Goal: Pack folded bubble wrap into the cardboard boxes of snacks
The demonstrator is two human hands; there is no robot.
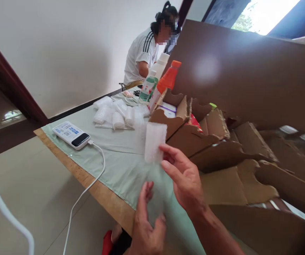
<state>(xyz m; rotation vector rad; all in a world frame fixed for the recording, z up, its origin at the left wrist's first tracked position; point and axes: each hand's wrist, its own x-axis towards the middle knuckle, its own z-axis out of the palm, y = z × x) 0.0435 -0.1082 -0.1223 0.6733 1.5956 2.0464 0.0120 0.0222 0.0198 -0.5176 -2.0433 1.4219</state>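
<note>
My right hand (186, 175) pinches a small white bubble wrap packet (153, 143) by its lower right edge, holding it up over the table. Whether anything is inside the packet I cannot make out. Lower and to the left, my left hand (148, 226) is raised near the table edge, thumb and fingers apart with nothing between them. Several similar bubble wrap rolls (118, 120) lie in a loose pile on the cloth beyond the packet.
A white power bank (71, 135) with a white cable (100, 170) lies near the left edge of the green tablecloth (109, 141). Cardboard boxes (221, 180) fill the right side. Bottles, one orange (168, 78) and one green (147, 86), stand behind. A person (140, 56) sits at the far end.
</note>
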